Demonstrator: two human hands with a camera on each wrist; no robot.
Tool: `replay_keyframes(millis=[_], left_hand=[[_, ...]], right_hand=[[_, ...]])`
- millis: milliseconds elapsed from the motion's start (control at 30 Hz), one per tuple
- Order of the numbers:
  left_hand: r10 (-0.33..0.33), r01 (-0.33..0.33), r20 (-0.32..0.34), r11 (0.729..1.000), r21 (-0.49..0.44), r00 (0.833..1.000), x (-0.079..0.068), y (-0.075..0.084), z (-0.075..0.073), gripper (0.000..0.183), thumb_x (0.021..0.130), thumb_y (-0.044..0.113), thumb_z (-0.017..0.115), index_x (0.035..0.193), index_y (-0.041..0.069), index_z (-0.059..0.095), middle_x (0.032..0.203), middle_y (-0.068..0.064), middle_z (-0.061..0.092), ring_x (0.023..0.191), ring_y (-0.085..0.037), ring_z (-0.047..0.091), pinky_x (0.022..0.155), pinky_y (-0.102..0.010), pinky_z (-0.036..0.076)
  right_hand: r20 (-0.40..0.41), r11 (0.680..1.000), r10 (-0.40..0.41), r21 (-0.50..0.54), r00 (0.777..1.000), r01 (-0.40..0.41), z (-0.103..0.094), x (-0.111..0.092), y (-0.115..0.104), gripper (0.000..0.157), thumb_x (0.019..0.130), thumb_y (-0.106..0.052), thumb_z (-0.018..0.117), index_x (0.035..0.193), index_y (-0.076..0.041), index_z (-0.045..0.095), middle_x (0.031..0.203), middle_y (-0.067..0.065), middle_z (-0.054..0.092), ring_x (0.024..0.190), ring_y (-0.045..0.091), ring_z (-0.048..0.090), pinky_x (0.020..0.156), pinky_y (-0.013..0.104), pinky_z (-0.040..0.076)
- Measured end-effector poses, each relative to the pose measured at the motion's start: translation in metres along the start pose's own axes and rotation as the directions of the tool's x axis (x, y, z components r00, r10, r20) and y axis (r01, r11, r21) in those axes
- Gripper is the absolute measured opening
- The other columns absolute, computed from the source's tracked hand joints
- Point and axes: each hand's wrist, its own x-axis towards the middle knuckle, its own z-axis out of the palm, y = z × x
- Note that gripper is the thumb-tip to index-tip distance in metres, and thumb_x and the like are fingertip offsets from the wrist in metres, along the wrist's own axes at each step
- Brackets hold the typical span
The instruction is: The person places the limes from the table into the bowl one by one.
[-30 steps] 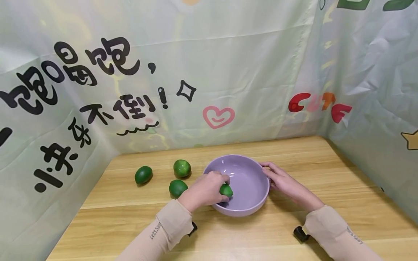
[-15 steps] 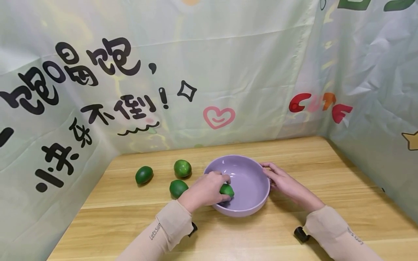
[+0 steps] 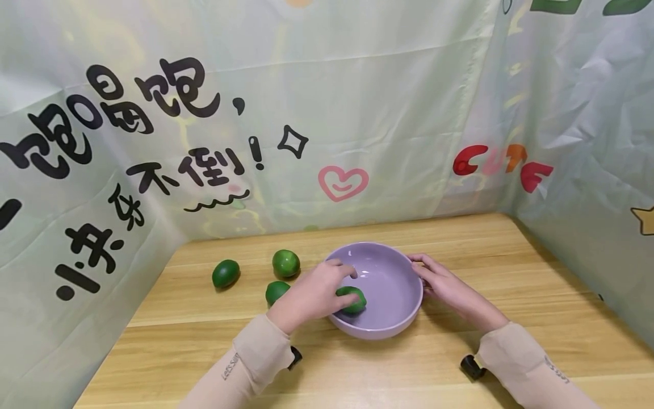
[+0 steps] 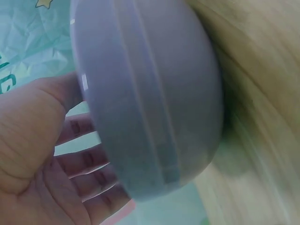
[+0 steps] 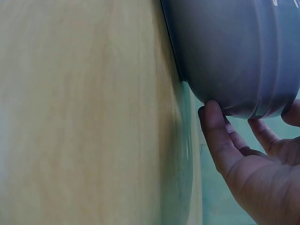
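A light purple bowl (image 3: 390, 292) stands on the wooden table in the head view. Inside it, by the left wall, lies a green lime (image 3: 360, 296). My left hand (image 3: 314, 292) reaches over the bowl's left rim, its fingers spread apart and its thumb overlapping the lime. The left wrist view shows the bowl's outer wall (image 4: 154, 103), which hides the lime, with the fingers beyond the rim. On the opposite side my right hand (image 3: 452, 292) holds the bowl by its right edge; in the right wrist view its fingertips press the outer wall (image 5: 229, 61).
Left of the bowl three more limes rest on the table: one at far left (image 3: 226, 274), one at the back (image 3: 286, 263) and one nearer (image 3: 276, 292), partly behind my left wrist. Printed cloth walls (image 3: 398, 130) enclose the table's back and sides.
My left hand has loosened its fingers from the lime and drawn slightly left, so more of the lime shows in the bowl. The right hand and the bowl stay put.
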Motion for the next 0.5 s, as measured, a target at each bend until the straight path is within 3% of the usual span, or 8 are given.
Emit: replay_keyframes(millis=[333,500], left_hand=[[-0.076,0.075,-0.118,0.997,-0.017,0.990,-0.007,-0.017,-0.016,0.036,0.096,0.036,0.082,0.124,0.014,0.076,0.115,-0.004,0.074,0.093,-0.017,0.070,0.081,-0.035,0.060],[-0.110,0.103,-0.159,0.993,-0.049,0.981,-0.012,-0.027,-0.021,0.033,0.095,0.033,0.084,0.120,0.013,0.077,0.114,-0.005,0.076,0.098,-0.022,0.073,0.081,-0.037,0.061]], right_hand=[[0.009,1.000,-0.016,0.011,1.000,0.016,0.000,0.000,0.002,0.056,0.119,-0.037,0.035,0.163,-0.001,0.033,0.166,0.030,0.036,0.146,0.038,0.050,0.112,0.039,0.050],[0.010,1.000,-0.018,0.009,1.000,0.017,0.000,0.001,0.003,0.057,0.119,-0.036,0.035,0.163,-0.001,0.032,0.167,0.031,0.036,0.147,0.038,0.049,0.112,0.038,0.051]])
